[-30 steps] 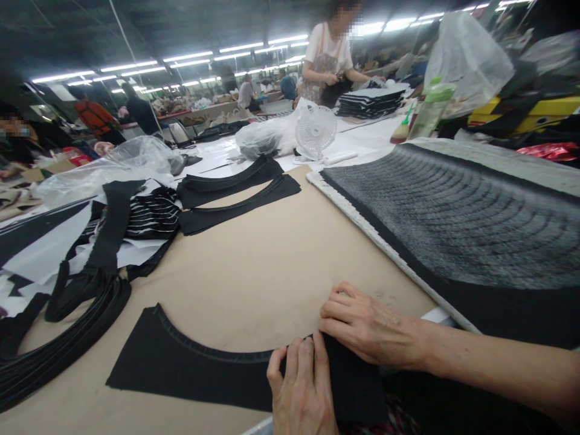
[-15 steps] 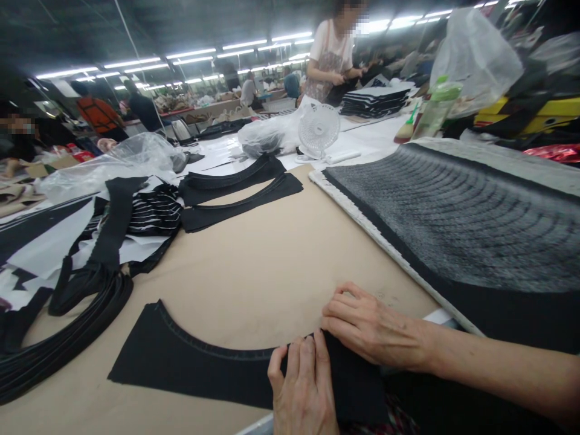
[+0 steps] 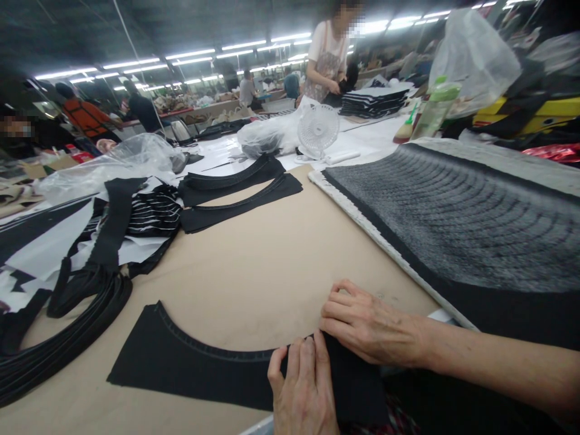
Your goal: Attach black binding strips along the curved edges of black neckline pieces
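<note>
A black curved fabric piece lies flat along the front edge of the table, its notched inner curve folded over as a narrow rim. My left hand presses down on it right of the middle, with bent fingers close together at the curved edge. Just beyond, my right hand has its fingers curled and pinched at the same edge, near the piece's right end. The two hands almost touch. Both sets of fingertips and the bit of edge beneath them are partly hidden.
Stacked black curved pieces lie further back. At left are black strips and striped fabric. A board with dark textured material borders the right. Behind stand a small white fan, a bottle and a co-worker.
My hands and the fabric piece stay almost in place. In the background, the co-worker's hands have come closer together, and a person in orange has shifted slightly left.
</note>
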Available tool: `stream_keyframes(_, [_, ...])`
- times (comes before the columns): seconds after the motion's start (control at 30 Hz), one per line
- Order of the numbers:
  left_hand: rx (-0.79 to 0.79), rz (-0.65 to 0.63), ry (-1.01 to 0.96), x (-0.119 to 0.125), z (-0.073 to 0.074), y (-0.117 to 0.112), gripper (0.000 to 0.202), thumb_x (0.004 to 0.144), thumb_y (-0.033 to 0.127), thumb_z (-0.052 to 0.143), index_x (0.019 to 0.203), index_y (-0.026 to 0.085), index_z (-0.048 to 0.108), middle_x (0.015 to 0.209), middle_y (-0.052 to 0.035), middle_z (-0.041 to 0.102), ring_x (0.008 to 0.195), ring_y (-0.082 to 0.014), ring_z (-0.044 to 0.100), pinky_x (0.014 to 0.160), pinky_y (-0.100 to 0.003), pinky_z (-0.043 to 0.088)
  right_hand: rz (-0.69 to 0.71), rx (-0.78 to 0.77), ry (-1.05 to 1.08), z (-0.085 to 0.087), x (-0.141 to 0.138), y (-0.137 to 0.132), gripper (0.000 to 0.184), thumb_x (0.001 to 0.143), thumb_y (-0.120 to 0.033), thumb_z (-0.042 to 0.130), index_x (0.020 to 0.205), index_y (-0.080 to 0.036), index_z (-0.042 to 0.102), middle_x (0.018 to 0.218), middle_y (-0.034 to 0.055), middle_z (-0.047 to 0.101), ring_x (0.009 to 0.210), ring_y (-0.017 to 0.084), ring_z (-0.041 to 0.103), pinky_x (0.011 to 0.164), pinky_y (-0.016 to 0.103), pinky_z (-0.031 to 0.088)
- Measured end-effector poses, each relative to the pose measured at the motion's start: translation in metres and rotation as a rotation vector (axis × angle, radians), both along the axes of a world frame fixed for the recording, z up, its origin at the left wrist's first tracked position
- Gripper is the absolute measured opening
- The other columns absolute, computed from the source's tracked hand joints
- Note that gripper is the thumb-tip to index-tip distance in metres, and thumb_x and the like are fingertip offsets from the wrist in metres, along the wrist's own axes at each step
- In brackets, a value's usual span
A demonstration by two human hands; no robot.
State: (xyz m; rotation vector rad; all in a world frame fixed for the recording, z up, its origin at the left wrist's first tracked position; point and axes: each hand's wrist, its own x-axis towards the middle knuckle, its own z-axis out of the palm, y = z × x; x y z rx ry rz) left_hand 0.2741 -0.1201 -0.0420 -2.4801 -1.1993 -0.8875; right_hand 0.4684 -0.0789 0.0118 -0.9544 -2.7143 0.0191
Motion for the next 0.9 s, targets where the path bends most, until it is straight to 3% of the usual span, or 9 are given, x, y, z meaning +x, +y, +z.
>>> stream_keyframes(0.43, [-0.028,0.024,0.008,0.002,0.001,-0.002,0.037,0.091,0.009,0.037,0.118,0.011,0.062,0.096,-0.0076,0.065,0.096,-0.0186,0.057,0.093,-0.041,0.031,0.075,0.139,0.031,-0.003,0.002,-0.001,0.030,0.097,-0.009,0.032,0.086,-0.013,0.060,0.077,0.0028,0.054,0.069,0.016,0.044,0.086,0.039,0.036])
stream_keyframes(0.9, [-0.029,0.027,-0.031,0.002,0.001,-0.002,0.036,0.090,0.012,0.041,0.120,0.015,0.062,0.097,-0.0067,0.068,0.096,-0.0191,0.060,0.093,-0.043,0.030,0.053,0.084,0.033,0.000,0.008,-0.016,0.024,0.096,-0.009,0.036,0.095,-0.012,0.061,0.081,0.0039,0.057,0.075,0.017,0.047,0.088,0.039,0.034])
